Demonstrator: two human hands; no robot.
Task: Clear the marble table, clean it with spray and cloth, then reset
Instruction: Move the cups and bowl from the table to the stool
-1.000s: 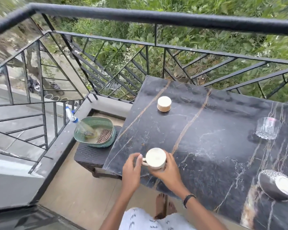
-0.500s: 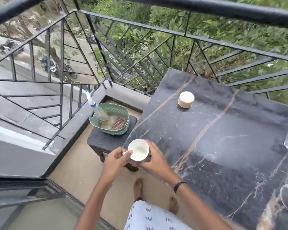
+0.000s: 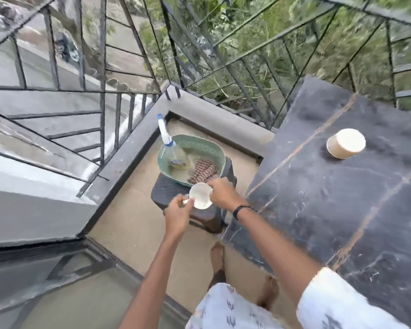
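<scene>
Toward the lower right of the frame, marble bench [image 3: 342,210] cut off by the edge, black with tan veins, far side blurred. Behind the cup, right fingertips hidden, so exact hold on the far wall hard to make out; dark stool [image 3: 166,191] mostly covered by hands and basket; bare feet partly hidden under patterned clothing at the bottom edge.

At frame centre, white cup [image 3: 200,195] held off the bench, above the stool, just below the basket rim. Left hand [image 3: 177,216] below and left of the cup, grip pinching the small handle on that side. Right hand [image 3: 223,192] on the cup's right, grip curled against its wall and rim; dark band on that wrist.

Cup round, pale cream, mouth tilted toward the camera, inside seemingly empty though blurred.

Above centre, green perforated basket [image 3: 211,150] on the stool, holding a clear spray bottle [image 3: 172,155] with white nozzle leaning to the upper left, and a brown striped cloth [image 3: 203,169] beside it. At right of centre, a second cream cup [image 3: 345,143] standing on the bench, well apart from the hands.
</scene>
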